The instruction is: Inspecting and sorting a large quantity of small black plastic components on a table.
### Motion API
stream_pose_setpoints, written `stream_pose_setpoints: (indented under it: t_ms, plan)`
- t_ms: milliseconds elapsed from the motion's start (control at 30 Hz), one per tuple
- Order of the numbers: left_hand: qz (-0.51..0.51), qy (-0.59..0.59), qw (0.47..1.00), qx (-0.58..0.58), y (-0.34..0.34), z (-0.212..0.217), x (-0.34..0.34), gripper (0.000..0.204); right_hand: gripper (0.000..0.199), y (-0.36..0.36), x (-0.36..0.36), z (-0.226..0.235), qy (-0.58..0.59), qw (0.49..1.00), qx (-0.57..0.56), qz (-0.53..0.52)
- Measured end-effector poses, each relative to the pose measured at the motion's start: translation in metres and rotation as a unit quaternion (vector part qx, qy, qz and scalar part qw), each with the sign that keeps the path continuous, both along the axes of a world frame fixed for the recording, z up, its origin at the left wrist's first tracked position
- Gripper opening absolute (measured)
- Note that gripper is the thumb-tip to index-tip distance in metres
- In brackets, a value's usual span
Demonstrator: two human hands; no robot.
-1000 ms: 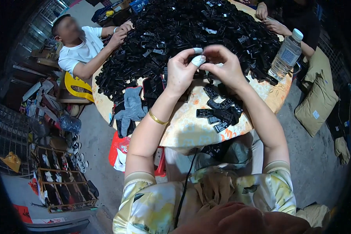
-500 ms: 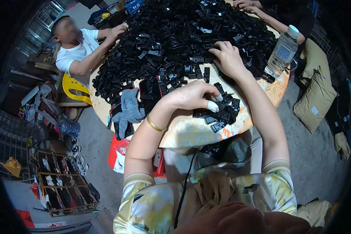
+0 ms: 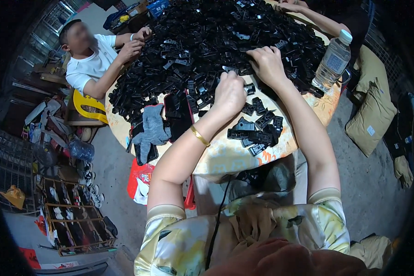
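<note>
A big heap of small black plastic clip-like parts covers most of the table. My left hand is at the heap's near edge, its fingers curled and closed, back of the hand upward. A shiny part lies at its fingertips, but what the fingers hold is hidden. Just to its right, my right hand reaches into the heap with bent, closed fingers; their tips are out of sight among the parts. Between my forearms, a smaller group of black parts lies on the patterned tabletop, near the table's front edge.
A grey glove lies over dark items at the left table edge. A clear bottle stands at the right. One co-worker sits at the left, another person's arm reaches in far right. A beige sack rests beyond.
My left hand has moved from the small group of parts up and left to the big heap. My right hand has shifted slightly. The co-worker's hands on the left have drawn back a little.
</note>
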State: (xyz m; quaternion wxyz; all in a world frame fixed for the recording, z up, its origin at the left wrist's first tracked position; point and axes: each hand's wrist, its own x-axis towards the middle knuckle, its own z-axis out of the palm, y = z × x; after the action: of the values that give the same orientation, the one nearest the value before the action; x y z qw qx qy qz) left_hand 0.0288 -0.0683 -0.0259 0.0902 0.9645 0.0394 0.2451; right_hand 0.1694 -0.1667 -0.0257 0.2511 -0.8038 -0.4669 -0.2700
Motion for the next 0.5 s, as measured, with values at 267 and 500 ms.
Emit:
stream_pose_setpoints:
  t_ms: [267,500]
  plan:
    - [-0.005,-0.031,0.805,-0.593,0.019,0.025,-0.003,0.030,0.029,-0.009,-0.053,0.023,0.361,0.869,0.222,0.255]
    - [-0.178,-0.058,0.607,-0.772,0.019,0.036,-0.013,0.030,0.025,-0.003,-0.054,0.018,0.361,0.868,0.273,0.203]
